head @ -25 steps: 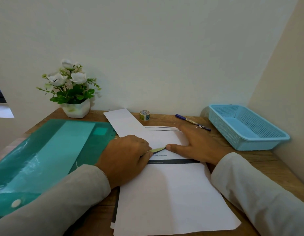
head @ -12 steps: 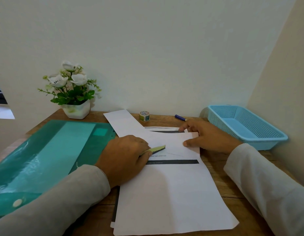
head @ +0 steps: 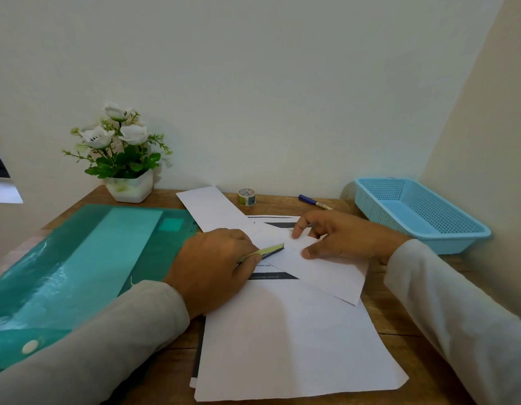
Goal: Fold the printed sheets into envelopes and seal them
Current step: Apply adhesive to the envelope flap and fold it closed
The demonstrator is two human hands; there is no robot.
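Note:
A long folded white strip of paper (head: 326, 270) lies slantwise across a stack of printed sheets (head: 288, 340) on the wooden desk. My left hand (head: 212, 264) rests on the strip's middle and grips a yellow-green flat tool (head: 268, 250) with its dark tip pointing right. My right hand (head: 338, 238) hovers over the strip's right half, thumb and forefinger touching the paper, fingers loosely bent. A black printed band (head: 272, 276) shows on the sheet under the strip.
A green plastic folder (head: 78, 267) covers the desk's left side. A potted white flower (head: 122, 159) stands at the back left. A small tape roll (head: 246, 197) and a blue pen (head: 312, 201) lie by the wall. A blue mesh basket (head: 414, 211) sits at the right.
My right hand slid from the fold beside the tool toward the right and lifted its palm. The strip's right end swung down toward me, now lying slanted. My left hand stayed put.

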